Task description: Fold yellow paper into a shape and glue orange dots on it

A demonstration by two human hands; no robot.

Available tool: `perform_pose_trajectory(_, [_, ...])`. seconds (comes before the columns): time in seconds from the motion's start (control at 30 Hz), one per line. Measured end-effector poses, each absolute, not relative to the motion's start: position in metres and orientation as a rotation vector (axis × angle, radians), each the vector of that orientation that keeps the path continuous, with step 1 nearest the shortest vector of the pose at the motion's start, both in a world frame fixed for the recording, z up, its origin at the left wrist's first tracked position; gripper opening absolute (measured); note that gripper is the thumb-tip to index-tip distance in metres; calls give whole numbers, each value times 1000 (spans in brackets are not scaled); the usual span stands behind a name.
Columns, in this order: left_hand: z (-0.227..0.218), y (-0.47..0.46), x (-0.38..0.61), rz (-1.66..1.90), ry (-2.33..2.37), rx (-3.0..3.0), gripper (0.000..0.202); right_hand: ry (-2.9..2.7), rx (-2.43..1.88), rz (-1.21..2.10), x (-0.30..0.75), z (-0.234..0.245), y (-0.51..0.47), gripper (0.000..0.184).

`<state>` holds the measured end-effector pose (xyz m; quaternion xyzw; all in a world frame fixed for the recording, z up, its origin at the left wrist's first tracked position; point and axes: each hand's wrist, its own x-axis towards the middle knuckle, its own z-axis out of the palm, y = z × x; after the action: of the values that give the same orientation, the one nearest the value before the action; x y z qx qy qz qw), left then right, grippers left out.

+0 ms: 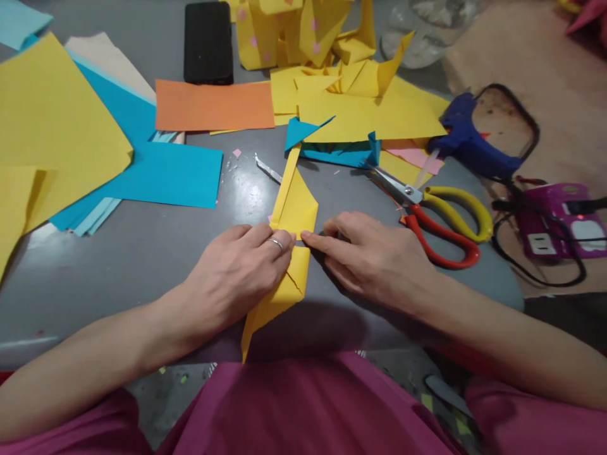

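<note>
My left hand (241,272) lies flat, palm down, fingers pressing the folded yellow paper (294,208) onto the grey table (142,265) in front of me. My right hand (374,259) grips nothing; its forefinger presses the paper's right edge. The 2 hands' fingertips nearly meet. Scissors (436,218) lie just beside the right hand.

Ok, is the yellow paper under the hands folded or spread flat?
Folded: the yellow paper is a long pointed shape with layered flaps; the left hand and right hand press its middle.

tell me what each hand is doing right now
Left hand: open, flat on the folded yellow paper.
Right hand: open, fingertip pressing the same paper.
</note>
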<state>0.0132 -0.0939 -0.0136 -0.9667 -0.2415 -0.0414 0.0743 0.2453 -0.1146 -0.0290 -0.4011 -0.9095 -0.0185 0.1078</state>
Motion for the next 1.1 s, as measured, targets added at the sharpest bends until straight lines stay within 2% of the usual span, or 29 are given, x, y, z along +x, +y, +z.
perform_pose_trajectory(0.13, [-13,-96,12,-129,-784,-2933,29,-2763,-1181,-130,249,-28,-119,34])
perform_pose_trajectory(0.47, [-11,-95,7,59,-774,-2924,31,-2675,-1265,57,252,-38,-121,40])
perform_pose_trajectory(0.8, [-19,-98,13,120,-1051,-2850,30,-2605,-1125,195,262,-41,-114,39])
perform_pose_trajectory(0.9, [-26,-87,6,42,-1031,-2875,33,-2574,-1117,124,260,-38,-111,34])
perform_pose_trajectory(1.03, [-27,-74,-10,-235,-988,-2985,40,-2622,-968,-152,250,-35,-105,30])
perform_pose_trajectory(1.1, [-22,-80,-12,-379,-1095,-2943,35,-2656,-845,-288,243,-34,-100,29])
